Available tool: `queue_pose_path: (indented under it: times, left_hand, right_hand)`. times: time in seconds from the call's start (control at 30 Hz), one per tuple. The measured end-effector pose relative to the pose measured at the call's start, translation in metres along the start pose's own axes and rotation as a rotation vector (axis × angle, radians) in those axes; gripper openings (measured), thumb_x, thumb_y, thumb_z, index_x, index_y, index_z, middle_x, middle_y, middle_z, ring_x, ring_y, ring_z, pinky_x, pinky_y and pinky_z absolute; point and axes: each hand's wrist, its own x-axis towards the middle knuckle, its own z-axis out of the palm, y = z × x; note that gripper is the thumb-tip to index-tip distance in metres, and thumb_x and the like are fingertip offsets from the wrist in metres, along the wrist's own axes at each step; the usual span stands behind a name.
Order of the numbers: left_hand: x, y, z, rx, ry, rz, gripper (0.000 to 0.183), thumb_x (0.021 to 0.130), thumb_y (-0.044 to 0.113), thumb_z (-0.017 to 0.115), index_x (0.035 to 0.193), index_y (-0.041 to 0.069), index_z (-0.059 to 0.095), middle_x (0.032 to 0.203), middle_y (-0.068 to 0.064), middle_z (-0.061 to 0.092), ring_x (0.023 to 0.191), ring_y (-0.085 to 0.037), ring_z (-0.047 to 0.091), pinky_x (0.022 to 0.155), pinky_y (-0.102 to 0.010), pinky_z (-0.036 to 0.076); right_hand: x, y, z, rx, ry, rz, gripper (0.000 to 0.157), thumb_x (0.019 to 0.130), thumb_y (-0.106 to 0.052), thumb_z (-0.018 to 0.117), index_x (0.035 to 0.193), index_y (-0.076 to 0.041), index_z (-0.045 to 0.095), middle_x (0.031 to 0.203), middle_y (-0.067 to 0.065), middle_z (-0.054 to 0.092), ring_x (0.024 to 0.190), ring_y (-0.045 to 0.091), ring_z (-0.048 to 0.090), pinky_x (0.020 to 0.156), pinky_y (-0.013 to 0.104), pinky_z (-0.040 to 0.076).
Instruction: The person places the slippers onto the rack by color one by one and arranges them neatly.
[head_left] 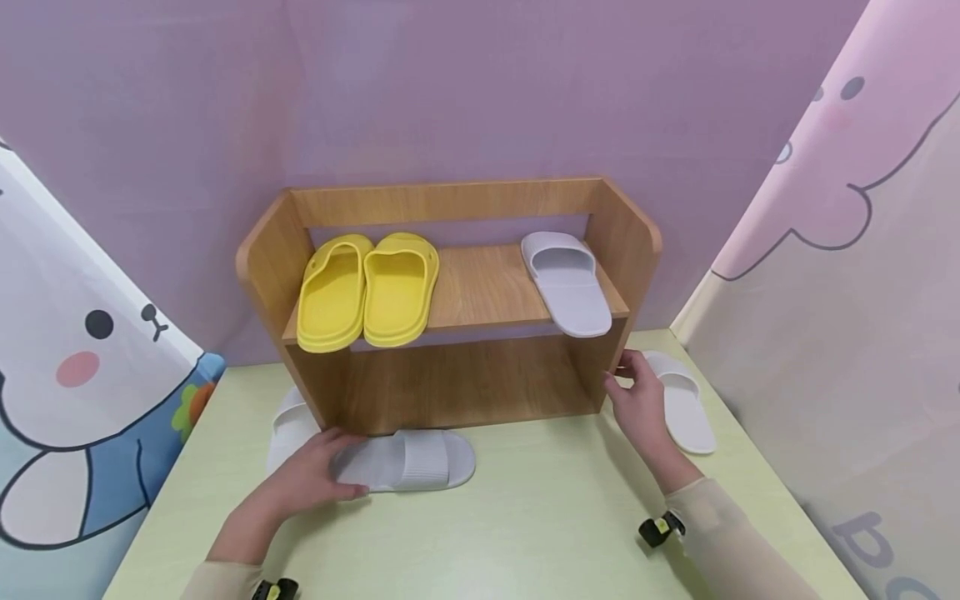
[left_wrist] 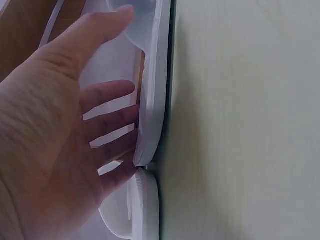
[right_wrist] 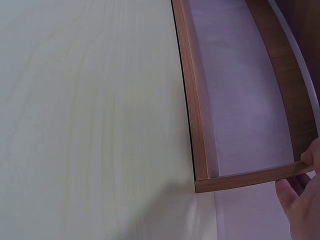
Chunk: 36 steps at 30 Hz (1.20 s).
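A small two-tier wooden shoe rack (head_left: 483, 287) stands against the back wall. My right hand (head_left: 641, 404) pinches the front edge of its right side panel, the thumb inside and the fingers outside in the right wrist view. A grey slide slipper (head_left: 425, 458) lies sideways on the table before the rack, its toe pointing right. My left hand (head_left: 311, 471) is at the heel end of this slipper, thumb spread apart from the fingers. In the left wrist view the extended fingertips (left_wrist: 129, 120) meet the slipper's edge.
On the upper shelf sit two yellow clogs (head_left: 397, 292) at left and one pale lilac slide (head_left: 566, 283) at right. White slippers lie on the table (head_left: 495, 542) at both sides: one (head_left: 291, 429) behind my left hand, another (head_left: 686, 408) beside my right.
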Motion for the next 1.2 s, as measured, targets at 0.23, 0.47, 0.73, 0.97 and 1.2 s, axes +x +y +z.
queue_pose_path:
  times: [0.23,0.47,0.73,0.97,1.2]
  left_hand:
    - [0.001,-0.002,0.000,0.016,-0.040,0.034,0.081,0.072,0.039,0.103,0.142,0.010,0.074,0.140,-0.012,0.065,0.130,-0.040,0.060,0.109,-0.062,0.052]
    - [0.002,0.004,-0.006,-0.011,-0.110,0.015,0.080,0.074,0.028,0.101,0.146,0.011,0.072,0.140,-0.013,0.062,0.131,-0.040,0.057,0.110,-0.061,0.051]
    - [0.004,0.014,-0.010,-0.035,-0.153,0.003,0.081,0.071,0.022,0.101,0.144,0.008,0.071,0.140,-0.017,0.061,0.130,-0.041,0.056,0.108,-0.061,0.052]
    - [0.006,0.029,-0.007,0.004,-0.141,-0.003,0.079,0.067,0.034,0.100,0.138,0.013,0.073,0.130,-0.011,0.062,0.117,-0.031,0.059,0.099,-0.052,0.056]
    - [0.007,0.047,-0.011,0.013,-0.088,-0.005,0.071,0.070,0.041,0.093,0.134,0.017,0.073,0.123,-0.001,0.061,0.109,-0.020,0.056,0.092,-0.043,0.055]
  right_hand:
    - [0.000,-0.001,0.000,0.004,-0.004,0.000,0.028,0.100,0.003,0.073,0.127,0.001,0.067,0.119,0.022,0.073,0.112,0.038,0.071,0.076,0.010,0.056]
    - [0.000,0.000,0.001,0.034,0.001,-0.006,0.028,0.100,0.004,0.073,0.128,0.001,0.067,0.118,0.023,0.073,0.111,0.037,0.071,0.076,0.010,0.057]
    - [0.000,0.001,0.003,0.045,0.015,-0.027,0.031,0.100,0.004,0.072,0.130,0.003,0.066,0.120,0.025,0.072,0.112,0.039,0.069,0.075,0.009,0.056]
    - [0.000,0.002,0.004,0.006,0.039,-0.023,0.027,0.098,0.004,0.073,0.125,0.001,0.068,0.115,0.021,0.074,0.108,0.035,0.070,0.072,0.011,0.057]
    - [-0.002,0.003,0.004,-0.017,0.042,-0.028,0.026,0.098,0.003,0.073,0.124,0.000,0.068,0.115,0.019,0.075,0.107,0.032,0.071,0.068,0.012,0.056]
